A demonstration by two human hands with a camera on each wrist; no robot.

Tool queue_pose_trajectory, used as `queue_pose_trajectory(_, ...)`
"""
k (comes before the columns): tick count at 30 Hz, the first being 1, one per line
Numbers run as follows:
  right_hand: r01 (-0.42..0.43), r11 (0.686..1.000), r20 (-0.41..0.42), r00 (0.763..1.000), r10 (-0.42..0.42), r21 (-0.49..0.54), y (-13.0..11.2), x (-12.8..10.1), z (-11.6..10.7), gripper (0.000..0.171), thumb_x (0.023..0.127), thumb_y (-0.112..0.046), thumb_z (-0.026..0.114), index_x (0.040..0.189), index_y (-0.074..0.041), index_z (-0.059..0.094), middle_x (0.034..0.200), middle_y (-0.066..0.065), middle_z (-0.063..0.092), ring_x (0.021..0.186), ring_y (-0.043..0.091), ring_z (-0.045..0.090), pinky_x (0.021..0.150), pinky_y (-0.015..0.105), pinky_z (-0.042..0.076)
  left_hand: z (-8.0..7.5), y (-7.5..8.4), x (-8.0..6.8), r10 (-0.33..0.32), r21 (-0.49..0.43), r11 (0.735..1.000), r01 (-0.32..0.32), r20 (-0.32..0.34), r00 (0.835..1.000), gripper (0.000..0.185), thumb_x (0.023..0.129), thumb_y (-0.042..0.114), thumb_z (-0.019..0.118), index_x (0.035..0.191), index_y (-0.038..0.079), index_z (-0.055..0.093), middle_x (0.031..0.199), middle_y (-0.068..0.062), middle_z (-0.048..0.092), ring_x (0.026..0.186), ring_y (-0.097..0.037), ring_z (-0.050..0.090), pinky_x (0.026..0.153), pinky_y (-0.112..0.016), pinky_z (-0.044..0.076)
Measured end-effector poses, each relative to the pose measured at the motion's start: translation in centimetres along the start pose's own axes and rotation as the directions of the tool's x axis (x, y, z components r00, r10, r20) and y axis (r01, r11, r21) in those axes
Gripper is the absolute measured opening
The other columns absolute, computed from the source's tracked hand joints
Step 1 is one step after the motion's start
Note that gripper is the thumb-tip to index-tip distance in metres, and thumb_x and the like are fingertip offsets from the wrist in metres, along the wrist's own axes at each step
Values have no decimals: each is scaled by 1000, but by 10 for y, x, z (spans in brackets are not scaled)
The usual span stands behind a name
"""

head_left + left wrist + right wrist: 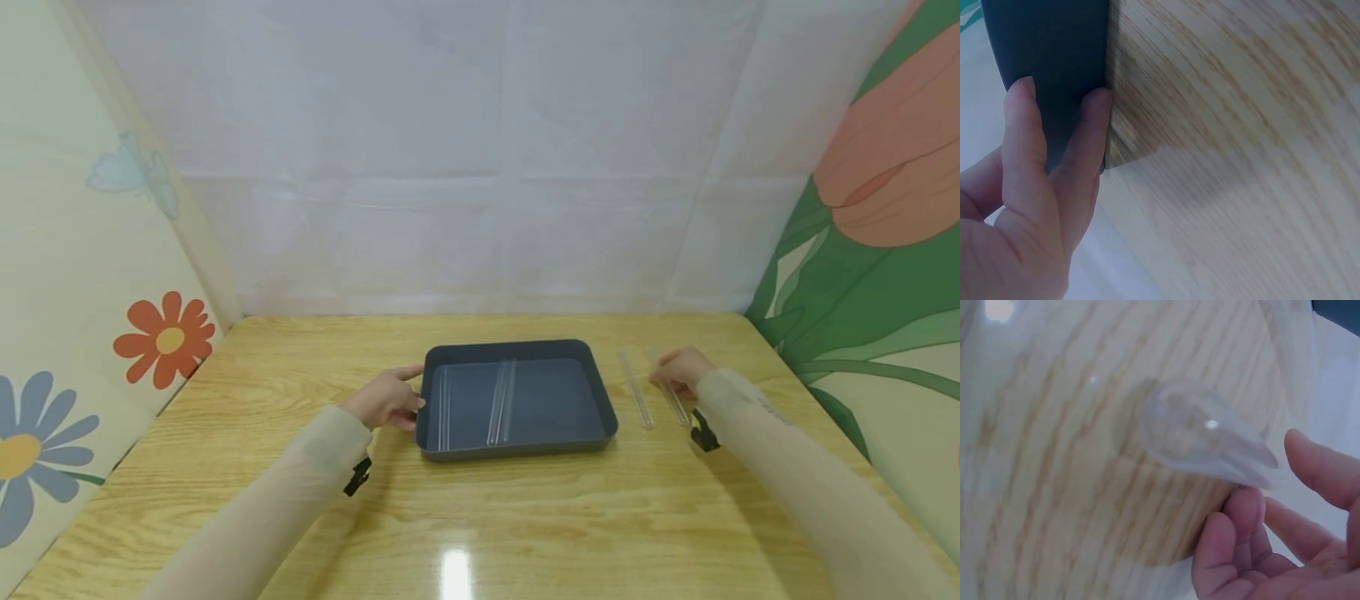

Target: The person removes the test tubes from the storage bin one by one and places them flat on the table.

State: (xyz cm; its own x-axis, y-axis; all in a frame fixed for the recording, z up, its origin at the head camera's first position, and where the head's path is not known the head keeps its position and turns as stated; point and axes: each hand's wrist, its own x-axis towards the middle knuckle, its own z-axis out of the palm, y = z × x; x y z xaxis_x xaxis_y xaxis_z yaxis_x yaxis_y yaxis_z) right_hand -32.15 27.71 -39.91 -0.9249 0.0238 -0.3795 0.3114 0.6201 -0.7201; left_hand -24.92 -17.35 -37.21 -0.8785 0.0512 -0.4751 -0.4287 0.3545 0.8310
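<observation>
A dark grey rectangular tray [525, 452] sits on the table, with three clear test tubes lying lengthwise in it; one tube [444, 412] is by its left wall. My left hand [386, 398] touches the tray's left side, its fingers extended along the outer wall [1054, 37] in the left wrist view. Right of the tray, a clear test tube [636, 390] lies on the table. My right hand [682, 371] is at another test tube [1191, 425], its thumb and bent fingers on either side. In the right wrist view, a gap shows beside the thumb.
The wood-grain table [300, 533] carries everything, with a bright reflection near its front. A white cloth [480, 167] hangs behind it. Flower-printed panels [45, 250] stand at both sides.
</observation>
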Motion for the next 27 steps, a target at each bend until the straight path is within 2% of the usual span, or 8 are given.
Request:
queue_pose_trajectory(14,-20,995,26,1000,18,97,0,-11,-8,68,87,-5,66,141,15,29,79,0,57,71,14,53,68,29,49,-1,-2,-1,17,-11,1000,-17,20,1000,72,93,-14,48,156,9,20,133,-34,45,74,-23,62,49,-25,54)
queue_pose_trajectory(21,-42,996,25,999,40,82,0,-11,-15,63,92,-9,61,143,13,30,82,2,57,74,15,54,69,29,50,-1,-1,-1,5,-18,1000,-5,4,1000,73,92,-15,49,155,8,22,129,-32,48,69,-21,61,48,-24,54)
queue_pose_trajectory(27,-4,995,35,999,0,98,-4,-18,-21,62,95,-8,58,143,15,28,85,4,56,75,14,54,70,26,50,0,0,-2,7,-16,1000,-7,4,1000,72,92,-15,49,155,7,22,130,-34,48,72,-22,62,49,-25,55)
